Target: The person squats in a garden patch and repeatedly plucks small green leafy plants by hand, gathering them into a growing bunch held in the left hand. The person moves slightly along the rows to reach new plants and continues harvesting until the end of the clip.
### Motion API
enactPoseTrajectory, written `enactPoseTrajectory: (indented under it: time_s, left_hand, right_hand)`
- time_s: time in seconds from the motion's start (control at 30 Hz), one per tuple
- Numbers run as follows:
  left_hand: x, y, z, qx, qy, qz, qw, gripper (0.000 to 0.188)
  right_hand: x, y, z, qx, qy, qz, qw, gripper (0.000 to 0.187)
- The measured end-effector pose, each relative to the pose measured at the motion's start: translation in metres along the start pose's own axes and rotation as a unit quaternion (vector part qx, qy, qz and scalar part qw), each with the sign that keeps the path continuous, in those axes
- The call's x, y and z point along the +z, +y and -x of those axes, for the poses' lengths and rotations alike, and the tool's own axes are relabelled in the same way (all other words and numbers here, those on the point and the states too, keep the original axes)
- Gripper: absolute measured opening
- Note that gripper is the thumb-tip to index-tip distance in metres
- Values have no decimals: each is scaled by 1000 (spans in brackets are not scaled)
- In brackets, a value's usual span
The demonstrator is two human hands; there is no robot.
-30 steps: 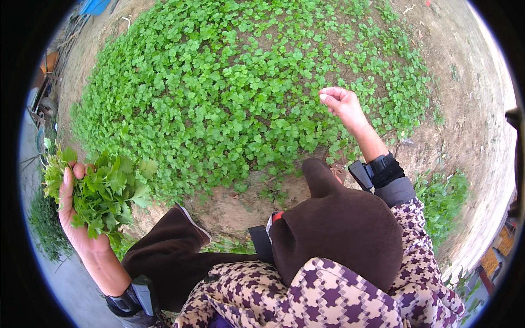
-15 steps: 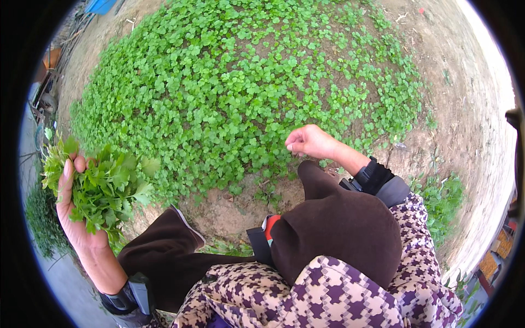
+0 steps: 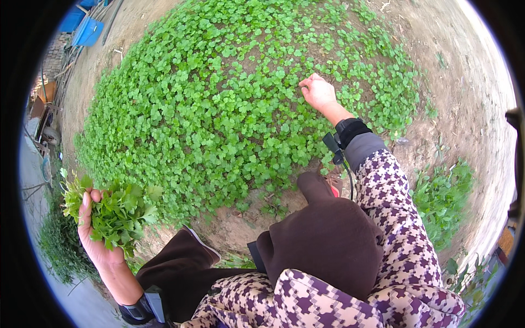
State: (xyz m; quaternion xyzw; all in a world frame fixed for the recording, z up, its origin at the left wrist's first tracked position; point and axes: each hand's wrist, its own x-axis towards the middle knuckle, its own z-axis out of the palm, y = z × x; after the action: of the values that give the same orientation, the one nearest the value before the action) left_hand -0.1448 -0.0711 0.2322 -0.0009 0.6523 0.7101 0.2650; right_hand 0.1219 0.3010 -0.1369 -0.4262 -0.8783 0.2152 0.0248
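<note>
My left hand [image 3: 100, 249] is closed around a bunch of leafy greens [image 3: 123, 216] with lobed, celery-like leaves, held at the left edge of the plant bed. Pale stem ends poke out past the fingers on the far left. Over the upper right part of the bed of low green plants [image 3: 208, 120], my right hand [image 3: 318, 92] is stretched out with its fingers curled together among the leaves. Whatever those fingertips may pinch is too small or hidden to make out.
Bare soil [image 3: 454, 109] borders the bed on the right, with another leafy green patch [image 3: 444, 199] nearer to me. Blue containers [image 3: 87, 31] stand at the far left, beside poles and clutter. My bent knees in brown trousers [image 3: 322, 243] are close to the bed's near edge.
My right hand has reached farther out and slightly right over the bed. My left hand, still holding the greens, sits lower and a little right in view; the view itself has shifted.
</note>
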Motion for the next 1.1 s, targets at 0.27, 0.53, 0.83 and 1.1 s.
enactPoseTrajectory:
  time_s: [0.27,0.53,0.83,1.1]
  left_hand:
    - [0,0,-12,-26,-56,-6,998,16]
    - [3,1,-12,-28,-40,-1,999,14]
    - [7,-2,-12,-27,-34,-7,999,12]
    - [8,-1,-12,-24,-42,-14,999,10]
  right_hand:
    - [16,1,-5,19,-34,56,998,20]
    - [26,-1,-6,-41,34,20,998,16]
    - [32,-2,-13,-73,22,25,997,21]
    - [43,-8,-16,-59,24,67,996,14]
